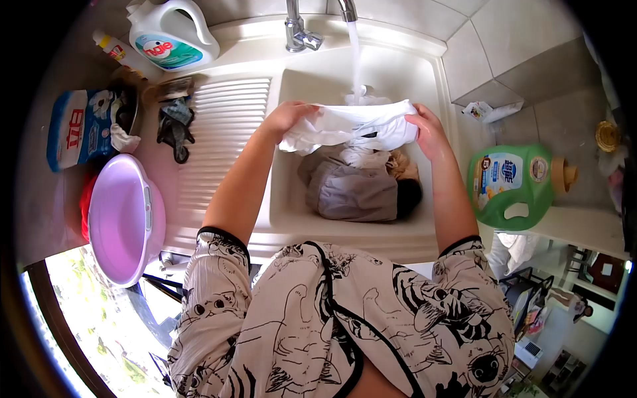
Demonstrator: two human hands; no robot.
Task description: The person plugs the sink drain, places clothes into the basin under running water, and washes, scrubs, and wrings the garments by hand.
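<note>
My left hand (290, 117) and my right hand (428, 129) grip the two ends of a white cloth garment (338, 126), stretched sideways over the sink (275, 159). Its exact kind does not show; a small dark mark sits near its right half. Just behind it, water (355, 60) runs from the faucet (348, 10) into the basin. Below the garment, a heap of grey clothing (355, 189) lies in the sink, with black, beige and white pieces against it.
A ribbed washboard (229, 132) adjoins the basin on the left, with dark small cloths (176, 129) on it. A purple basin (123, 219) stands at far left. Detergent bottles stand around: a white jug (172, 36) behind, a green jug (514, 189) at right.
</note>
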